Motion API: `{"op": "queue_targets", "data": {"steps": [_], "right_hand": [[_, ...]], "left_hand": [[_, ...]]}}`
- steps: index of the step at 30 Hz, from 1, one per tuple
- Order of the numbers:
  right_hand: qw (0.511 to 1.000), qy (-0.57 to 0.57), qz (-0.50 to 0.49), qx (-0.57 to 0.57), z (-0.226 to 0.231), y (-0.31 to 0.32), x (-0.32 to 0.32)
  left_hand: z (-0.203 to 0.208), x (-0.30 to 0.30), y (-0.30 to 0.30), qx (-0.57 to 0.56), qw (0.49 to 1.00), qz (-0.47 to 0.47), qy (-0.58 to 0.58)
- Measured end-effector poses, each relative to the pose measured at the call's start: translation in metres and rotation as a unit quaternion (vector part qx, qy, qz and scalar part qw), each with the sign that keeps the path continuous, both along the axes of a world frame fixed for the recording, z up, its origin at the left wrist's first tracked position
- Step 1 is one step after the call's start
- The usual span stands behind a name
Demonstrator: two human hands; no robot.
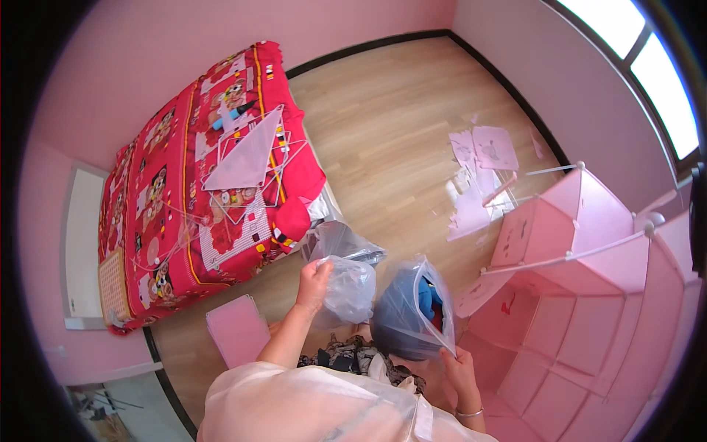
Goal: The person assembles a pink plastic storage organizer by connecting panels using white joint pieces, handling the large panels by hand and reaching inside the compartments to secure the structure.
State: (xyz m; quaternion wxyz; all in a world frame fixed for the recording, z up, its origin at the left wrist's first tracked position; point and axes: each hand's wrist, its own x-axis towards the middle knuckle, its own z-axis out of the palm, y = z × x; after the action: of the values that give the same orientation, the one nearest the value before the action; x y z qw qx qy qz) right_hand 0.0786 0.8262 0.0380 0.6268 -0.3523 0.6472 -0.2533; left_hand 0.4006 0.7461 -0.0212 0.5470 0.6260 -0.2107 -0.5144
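Observation:
My left hand [315,286] is closed on the top of a bunched clear plastic bag [350,287], which hangs beside it. My right hand [461,377] grips the rim of a larger clear plastic bag [398,317], pulling that edge out to the right. Blue cloth [427,296] and a bit of red show through this bag's open mouth. Whether the two pieces of plastic join is unclear. A greyish translucent bag [339,241] stands just beyond my left hand, against the bed. Dark patterned cloth [353,355] lies close to my body.
On the left stands a bed with a red patterned cover [169,191], bearing pink panels and wire frames [247,158]. Torn pink sheets [475,177] litter the far floor. A pink panel cabinet [560,295] rises at right. Stacked pink panels [237,331] lie at lower left.

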Motion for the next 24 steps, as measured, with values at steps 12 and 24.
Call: {"op": "queue_targets", "data": {"steps": [12,24], "right_hand": [[0.990,-0.074,-0.035,-0.112,0.048,-0.189,0.069],[0.979,0.016,-0.086,-0.183,0.049,-0.352,0.040]], "left_hand": [[0.083,0.070,-0.102,-0.101,0.990,0.037,-0.095],[0.088,0.057,-0.293,-0.116,0.985,0.120,0.029]]}}
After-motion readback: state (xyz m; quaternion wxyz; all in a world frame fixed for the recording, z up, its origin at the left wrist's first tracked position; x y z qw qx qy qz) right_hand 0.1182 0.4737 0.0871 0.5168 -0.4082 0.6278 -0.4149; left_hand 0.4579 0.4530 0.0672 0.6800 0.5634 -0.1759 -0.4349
